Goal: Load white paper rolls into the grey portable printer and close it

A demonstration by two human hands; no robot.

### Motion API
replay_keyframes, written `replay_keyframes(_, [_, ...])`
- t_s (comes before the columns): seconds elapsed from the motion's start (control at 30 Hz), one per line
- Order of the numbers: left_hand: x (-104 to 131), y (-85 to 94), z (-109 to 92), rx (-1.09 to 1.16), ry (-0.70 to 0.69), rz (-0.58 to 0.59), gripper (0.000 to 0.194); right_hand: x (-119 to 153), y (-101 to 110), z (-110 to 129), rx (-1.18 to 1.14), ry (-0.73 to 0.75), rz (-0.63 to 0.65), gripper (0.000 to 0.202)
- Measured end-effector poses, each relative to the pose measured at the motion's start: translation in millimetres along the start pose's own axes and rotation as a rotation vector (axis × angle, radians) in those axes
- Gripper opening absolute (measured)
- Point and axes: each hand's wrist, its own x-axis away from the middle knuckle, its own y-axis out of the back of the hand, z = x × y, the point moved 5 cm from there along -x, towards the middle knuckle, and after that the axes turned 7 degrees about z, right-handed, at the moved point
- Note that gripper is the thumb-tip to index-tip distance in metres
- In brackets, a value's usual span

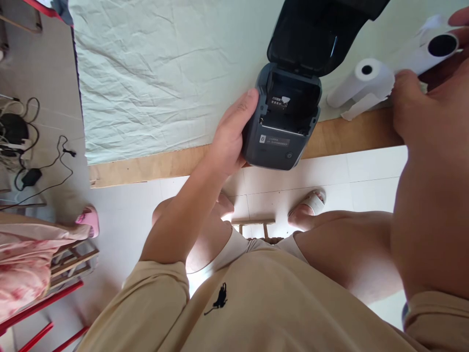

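Printer (280, 117) in left hand (232, 134), larger roll (415, 54) in right (434, 105)

- Left forearm (179, 215) reaches up and rightward across the view, bare below the sleeve.
- Left wrist (219, 161) roughly in line with the forearm.
- Left grip (232, 134) closed in a hold; left thumb (249, 101) extended on the near side, its tip pressed down (other fingers mostly hidden beneath).
- Right forearm (434, 195) runs up the right side, large and close to the lens, partly cut by the edge.
- Right grip (439, 93) well apart from the left grip, curled; right thumb (407, 85) opposite the fingers (some shadowed, some cropped).
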Motion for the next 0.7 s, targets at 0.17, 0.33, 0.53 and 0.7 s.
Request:
replay_keyframes(0.17, [0, -1.0, -1, -0.011, 0.006, -0.024, 0.042, 0, -4, 0, 0.208, -0.013, 0.043, 0.067])
replay_keyframes(0.33, [1, -2.4, -1, 0.007, -0.010, -0.023, 0.037, -2, -1, -4, 0.144, -0.026, -0.034, 0.076])
replay_keyframes(0.53, [-2, 2.4, 3, 0.039, -0.022, 0.030, 0.040, -2, -3, 3, 0.160, 0.086, 0.045, 0.077])
replay_keyframes(0.7, [-4, 5.4, 4, 0.070, -0.095, 0.145, 0.035, -5, -4, 10, 0.198, -0.042, 0.054, 0.065])
